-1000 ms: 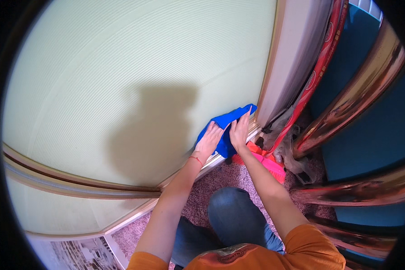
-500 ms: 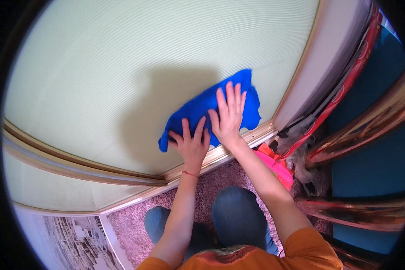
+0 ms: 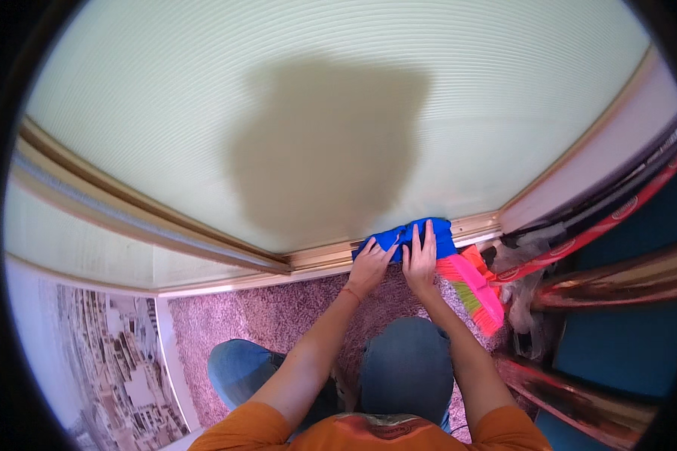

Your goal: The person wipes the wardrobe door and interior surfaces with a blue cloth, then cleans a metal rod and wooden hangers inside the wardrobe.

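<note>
Well, outstretched right hand [image 3: 420,263] on cloth [image 3: 444,239]

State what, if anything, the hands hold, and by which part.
A blue cloth on the bottom rail: the left hand is at its left end, the right hand lies open over its right half. Whether the left grips it cannot be told.
</note>
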### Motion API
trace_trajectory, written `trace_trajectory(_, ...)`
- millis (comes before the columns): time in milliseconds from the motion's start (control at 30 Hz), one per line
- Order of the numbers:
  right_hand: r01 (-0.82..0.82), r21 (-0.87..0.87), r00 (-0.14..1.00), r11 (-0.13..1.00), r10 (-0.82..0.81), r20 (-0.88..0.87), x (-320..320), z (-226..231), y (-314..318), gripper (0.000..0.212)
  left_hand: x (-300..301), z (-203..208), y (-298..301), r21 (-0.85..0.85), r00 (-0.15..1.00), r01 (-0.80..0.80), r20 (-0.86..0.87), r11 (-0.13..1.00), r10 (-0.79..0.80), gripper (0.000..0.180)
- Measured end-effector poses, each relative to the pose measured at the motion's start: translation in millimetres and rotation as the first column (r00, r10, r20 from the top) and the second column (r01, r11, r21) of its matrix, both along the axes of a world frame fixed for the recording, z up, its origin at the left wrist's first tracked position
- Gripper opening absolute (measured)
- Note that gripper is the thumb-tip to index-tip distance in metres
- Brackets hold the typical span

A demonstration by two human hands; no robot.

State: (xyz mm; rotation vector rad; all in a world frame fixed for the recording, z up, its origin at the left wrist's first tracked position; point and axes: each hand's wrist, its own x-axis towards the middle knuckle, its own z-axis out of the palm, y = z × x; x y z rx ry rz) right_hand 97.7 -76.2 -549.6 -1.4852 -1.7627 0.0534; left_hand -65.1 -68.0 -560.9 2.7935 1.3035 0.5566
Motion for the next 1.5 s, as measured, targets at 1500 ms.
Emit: trace_trajectory(1500, -0.327, -0.133, 0.903, 0.936, 0.351, 0.248, -27, -46, -30, 0.036, -4, -4, -60, -0.224, 0.806, -0.487, 0.256, 0.844, 0.533, 0.052)
